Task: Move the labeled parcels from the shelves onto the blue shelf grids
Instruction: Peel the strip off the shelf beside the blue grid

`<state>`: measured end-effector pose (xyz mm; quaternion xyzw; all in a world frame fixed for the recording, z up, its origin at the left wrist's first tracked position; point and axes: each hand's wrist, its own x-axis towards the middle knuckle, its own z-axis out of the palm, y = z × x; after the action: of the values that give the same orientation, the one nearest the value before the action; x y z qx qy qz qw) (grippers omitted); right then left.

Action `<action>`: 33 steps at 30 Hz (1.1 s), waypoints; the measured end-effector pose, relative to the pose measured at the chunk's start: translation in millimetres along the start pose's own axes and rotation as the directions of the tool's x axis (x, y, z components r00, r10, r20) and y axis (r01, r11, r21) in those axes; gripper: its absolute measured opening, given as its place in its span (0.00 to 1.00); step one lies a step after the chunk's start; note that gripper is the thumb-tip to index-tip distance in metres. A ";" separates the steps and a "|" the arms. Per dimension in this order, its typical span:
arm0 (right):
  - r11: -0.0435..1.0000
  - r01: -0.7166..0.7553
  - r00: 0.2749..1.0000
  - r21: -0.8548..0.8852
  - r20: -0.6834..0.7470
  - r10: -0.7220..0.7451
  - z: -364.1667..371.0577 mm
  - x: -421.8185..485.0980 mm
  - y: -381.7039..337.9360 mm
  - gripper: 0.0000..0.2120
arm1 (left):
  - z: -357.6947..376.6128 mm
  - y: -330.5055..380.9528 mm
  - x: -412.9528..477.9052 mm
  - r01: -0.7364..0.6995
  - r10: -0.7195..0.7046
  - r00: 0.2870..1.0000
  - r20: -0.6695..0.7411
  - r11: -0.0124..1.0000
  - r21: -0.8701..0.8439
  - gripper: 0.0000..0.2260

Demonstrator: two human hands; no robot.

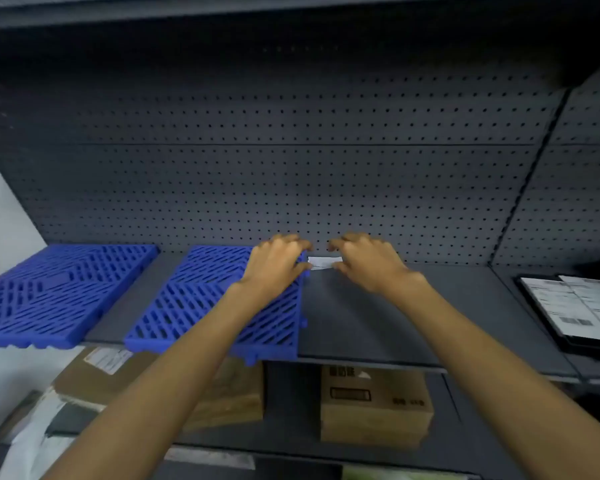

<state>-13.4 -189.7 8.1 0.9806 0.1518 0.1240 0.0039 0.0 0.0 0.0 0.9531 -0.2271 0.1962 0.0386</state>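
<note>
Toward the back edge of the grey shelf (pixel 395 317), close to the pegboard back panel (pixel 291 174), a dark flat parcel (pixel 354 306) is seen lying, its white label (pixel 324 263) at its far end. The parcel's left edge lies against the right edge of the nearer blue grid (pixel 194 299); whether it overlaps the grid cannot be told. It is judged to be held at its far edge so that it can be slid or lifted sideways onto that grid.

The left hand (pixel 278 268) is stretched forward over the grid's back right corner, palm down, fingers curled at the label's left end. The right hand (pixel 368 263) mirrors it at the label's right end, fingers bent downward. Both appear to pinch the parcel's far edge, though a firm grasp cannot be confirmed. Both forearms are extended, converging toward the label.

A second blue grid (pixel 59 289) is set at the shelf's left end, bare. More labelled parcels (pixel 575 306) lie at the right end; cardboard boxes (pixel 374 403) stand on the lower shelf.
</note>
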 end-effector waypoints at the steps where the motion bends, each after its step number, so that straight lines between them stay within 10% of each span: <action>1: 1.000 -0.015 1.000 -0.002 0.023 0.015 5.8 10.5 1.0 0.17 | 8.0 -4.2 9.3 -0.014 0.014 1.000 0.026 1.000 0.003 0.19; 20: 0.992 -0.008 0.974 -0.123 0.223 0.035 105.6 101.5 50.2 0.19 | 125.8 -28.2 105.3 -0.045 0.046 0.980 0.196 0.999 -0.012 0.14; 33: 0.992 0.025 0.995 -0.122 0.097 -0.013 124.2 105.5 69.5 0.17 | 142.8 -29.0 105.6 0.035 -0.032 0.980 0.196 0.999 -0.014 0.15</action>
<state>135.0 -220.7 -83.6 0.9818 0.1529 0.0859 0.0726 150.5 -41.4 -89.5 0.9711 -0.2155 0.0987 0.0278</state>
